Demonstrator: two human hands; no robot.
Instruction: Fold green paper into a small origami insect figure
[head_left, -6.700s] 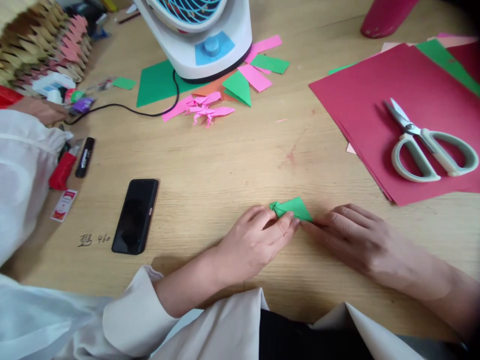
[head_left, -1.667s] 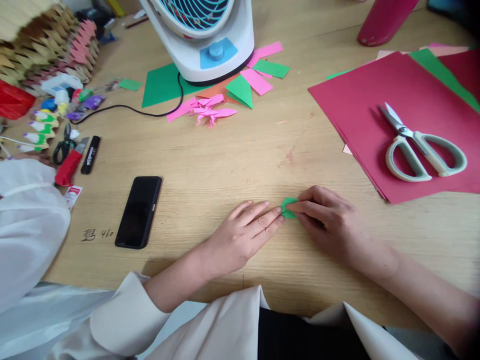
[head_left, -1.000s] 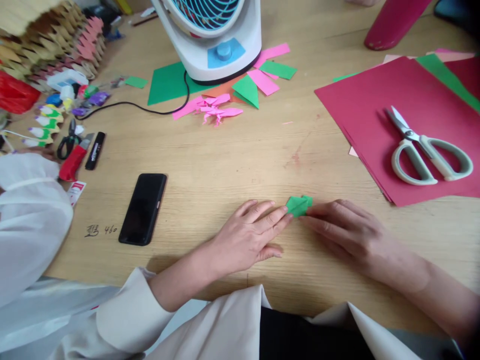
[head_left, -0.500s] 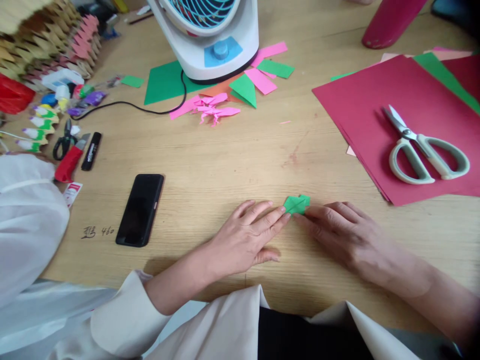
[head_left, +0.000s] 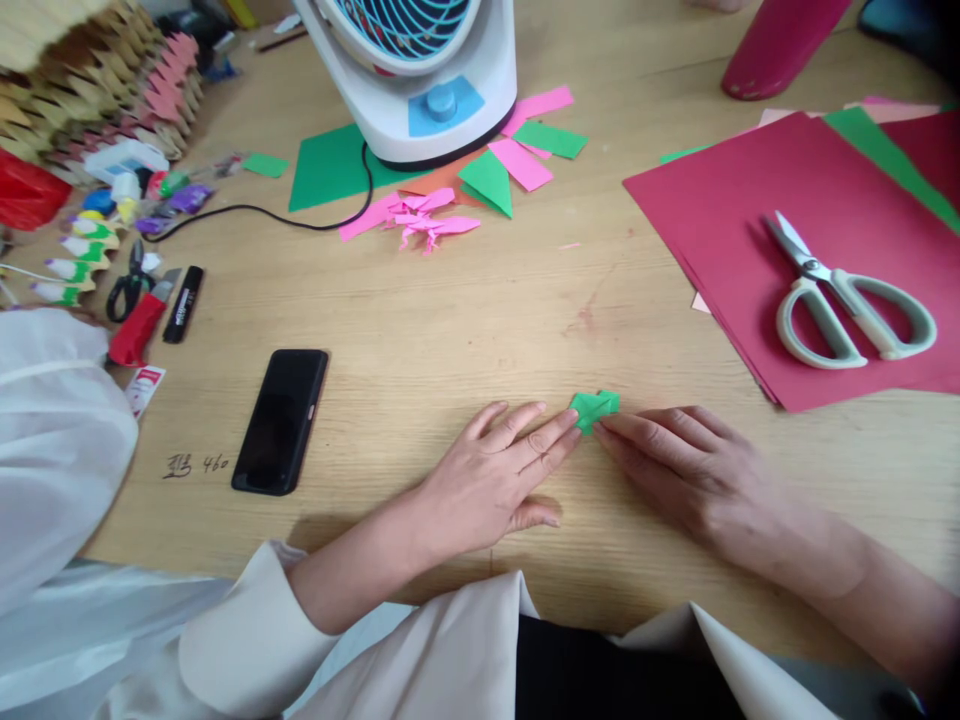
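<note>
A small folded piece of green paper (head_left: 594, 410) lies on the wooden table between my hands. My left hand (head_left: 504, 470) rests flat with its fingers stretched out, and its fingertips press on the paper's left edge. From the other side, my right hand (head_left: 694, 470) has thumb and fingers closed together at the paper's lower right edge. The fingertips of that hand cover part of the edge.
A phone (head_left: 281, 420) lies on the left. White-handled scissors (head_left: 840, 295) rest on red paper sheets (head_left: 720, 210) at right. Behind stand a fan (head_left: 450, 70), pink folded paper (head_left: 431, 218) and loose strips. A red cutter (head_left: 142, 325) and a marker (head_left: 183, 303) are farther left.
My right fingertips have shifted slightly along the paper's right side, uncovering a bit more of it. My left hand stays nearly still, its fingertips still on the paper.
</note>
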